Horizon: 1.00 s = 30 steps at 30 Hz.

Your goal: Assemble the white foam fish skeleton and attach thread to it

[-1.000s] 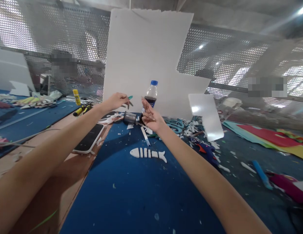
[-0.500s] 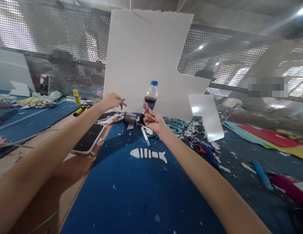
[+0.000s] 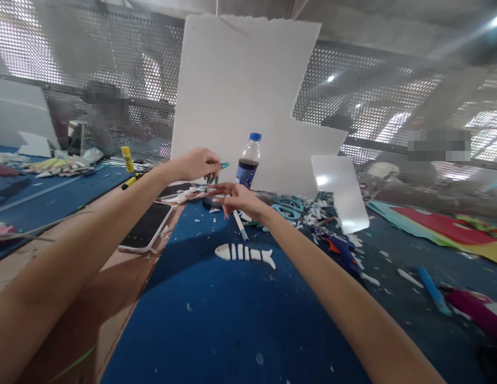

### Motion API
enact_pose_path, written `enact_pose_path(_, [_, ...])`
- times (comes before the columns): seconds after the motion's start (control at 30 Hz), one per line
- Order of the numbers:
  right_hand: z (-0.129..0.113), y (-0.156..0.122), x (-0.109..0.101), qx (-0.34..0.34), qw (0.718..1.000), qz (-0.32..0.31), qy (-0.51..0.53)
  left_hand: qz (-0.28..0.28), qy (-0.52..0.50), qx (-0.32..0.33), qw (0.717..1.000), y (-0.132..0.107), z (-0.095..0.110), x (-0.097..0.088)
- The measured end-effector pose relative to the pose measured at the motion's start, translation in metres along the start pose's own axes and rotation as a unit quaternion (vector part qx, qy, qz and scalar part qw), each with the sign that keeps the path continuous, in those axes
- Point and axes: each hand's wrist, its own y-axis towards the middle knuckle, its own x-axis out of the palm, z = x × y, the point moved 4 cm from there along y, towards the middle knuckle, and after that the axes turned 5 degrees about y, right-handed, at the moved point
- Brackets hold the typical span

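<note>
Mid-frame, the left hand [image 3: 197, 162] keeps its fingers pinched on a teal pen [image 3: 224, 165], while the right hand [image 3: 237, 196] (fingers apart, flat, empty) hovers over a small dark cup [image 3: 210, 204] beside the bottle [image 3: 248, 165] — gripping it would call for curling down.

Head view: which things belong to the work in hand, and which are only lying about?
In hand: left hand pinching teal pen; right hand, open, nearest the white marker.
Lying about: bottle, phone, fish cutout, scissors, glue stick.
</note>
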Motion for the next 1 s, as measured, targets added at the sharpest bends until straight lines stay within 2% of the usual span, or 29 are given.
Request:
enact_pose_path(0.13, [-0.008, -0.002, 0.008, -0.014, 0.999, -0.017, -0.040, 0.046, -0.007, -0.004, 0.999, 0.001, 0.000, -0.004])
enact_pose_path(0.23, [-0.006, 0.002, 0.005, -0.036, 0.999, 0.019, -0.031, 0.065, -0.017, -0.028, 0.997, 0.004, -0.007, -0.002])
enact_pose_path(0.37, [0.001, 0.008, -0.004, -0.057, 0.996, 0.074, 0.016, 0.066, -0.067, -0.098, 0.991, 0.011, -0.023, 0.010])
enact_pose_path(0.5, [0.005, 0.011, -0.013, -0.056, 0.990, 0.115, 0.064, -0.002, -0.138, -0.156, 0.978, 0.010, -0.032, 0.026])
enact_pose_path(0.6, [0.006, 0.011, -0.016, -0.051, 0.985, 0.141, 0.090, -0.067, -0.183, -0.164, 0.967, 0.006, -0.031, 0.034])
enact_pose_path(0.73, [0.006, 0.011, -0.017, -0.043, 0.980, 0.160, 0.112, -0.115, -0.216, -0.155, 0.957, 0.004, -0.028, 0.041])
enact_pose_path(0.83, [0.007, 0.011, -0.018, -0.037, 0.976, 0.174, 0.125, -0.127, -0.229, -0.144, 0.954, 0.004, -0.024, 0.045])
enact_pose_path(1.0, [0.010, 0.013, -0.027, -0.019, 0.969, 0.204, 0.137, -0.110, -0.231, -0.141, 0.956, 0.004, -0.019, 0.044])
